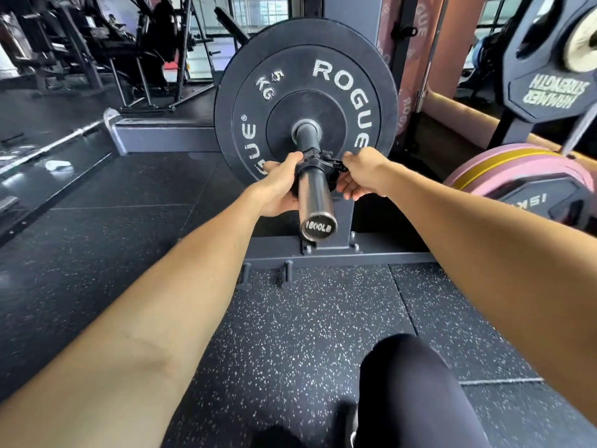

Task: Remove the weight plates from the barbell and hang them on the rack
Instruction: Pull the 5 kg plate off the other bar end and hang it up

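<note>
- Barbell sleeve [315,192] axis points toward camera; collar [318,166] sits between plate [305,101] and sleeve end.
- Left hand [277,185] and right hand [360,176] grip collar from opposite sides; lever prob. under right fingers.

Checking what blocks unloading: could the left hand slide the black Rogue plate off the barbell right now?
Probably not: the collar, gripped by the left hand and right hand, sits on the sleeve outside the plate.

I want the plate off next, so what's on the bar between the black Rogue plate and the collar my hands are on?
Only bare sleeve. In the head view, nothing sits between the black Rogue plate and the collar, which both the left hand and right hand grip.
</note>
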A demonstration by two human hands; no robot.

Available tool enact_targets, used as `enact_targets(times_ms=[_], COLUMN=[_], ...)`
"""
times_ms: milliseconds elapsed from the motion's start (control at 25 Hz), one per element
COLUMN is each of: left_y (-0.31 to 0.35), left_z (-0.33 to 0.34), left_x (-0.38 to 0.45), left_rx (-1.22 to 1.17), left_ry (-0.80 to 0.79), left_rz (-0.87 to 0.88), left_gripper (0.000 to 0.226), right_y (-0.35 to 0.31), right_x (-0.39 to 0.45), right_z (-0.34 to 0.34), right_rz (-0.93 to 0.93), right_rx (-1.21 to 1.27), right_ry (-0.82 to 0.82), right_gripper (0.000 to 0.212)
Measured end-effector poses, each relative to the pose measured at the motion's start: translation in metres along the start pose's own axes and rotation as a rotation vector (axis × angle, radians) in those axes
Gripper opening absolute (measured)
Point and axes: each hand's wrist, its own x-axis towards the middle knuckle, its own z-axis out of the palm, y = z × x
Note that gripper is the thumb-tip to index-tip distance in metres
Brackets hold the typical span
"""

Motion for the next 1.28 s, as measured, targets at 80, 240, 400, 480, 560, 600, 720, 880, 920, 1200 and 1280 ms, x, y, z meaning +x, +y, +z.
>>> enact_targets(times_ms=[80,240,400,480,560,600,720,880,920,1200,1280], left_y=[-0.008,-0.023,-0.028,-0.028,-0.023,-0.018,0.008,0.062,0.073,0.138,0.153], left_z=[0.002,0.009,0.005,0.0,-0.008,-0.014,-0.047,-0.095,-0.103,-0.154,-0.17], left_x=[-0.035,-0.092,-0.133,-0.151,-0.168,-0.175,-0.191,-0.202,-0.202,-0.163,-0.14], left_rx=[-0.007,-0.058,0.014,0.073,0.133,0.151,0.175,0.181,0.182,0.377,0.442], left_ry=[-0.056,-0.149,-0.325,-0.415,-0.47,-0.478,-0.402,-0.259,-0.215,0.125,0.156], left_rz=[-0.009,-0.021,-0.095,-0.134,-0.165,-0.179,-0.152,0.003,0.053,0.34,0.344], left_gripper=[0.046,0.041,0.053,0.054,0.051,0.05,0.06,0.058,0.062,0.091,0.091], right_y=[0.008,0.021,0.028,0.03,0.025,0.02,-0.012,-0.068,-0.079,-0.165,-0.184], right_x=[-0.033,-0.086,-0.126,-0.143,-0.155,-0.16,-0.169,-0.167,-0.164,-0.099,-0.069], right_z=[0.003,0.009,0.011,0.009,0.008,0.01,0.026,0.045,0.047,0.053,0.056], right_rz=[-0.017,-0.02,-0.015,-0.012,-0.016,-0.023,-0.086,-0.248,-0.303,-0.508,-0.56], right_rx=[0.018,0.015,0.042,0.044,0.023,0.01,0.039,0.131,0.134,-0.051,-0.205], right_ry=[-0.002,-0.001,-0.016,-0.027,-0.078,-0.104,-0.166,-0.25,-0.252,-0.099,-0.008], right_gripper=[0.057,0.058,0.055,0.052,0.049,0.047,0.044,0.041,0.035,0.018,0.022])
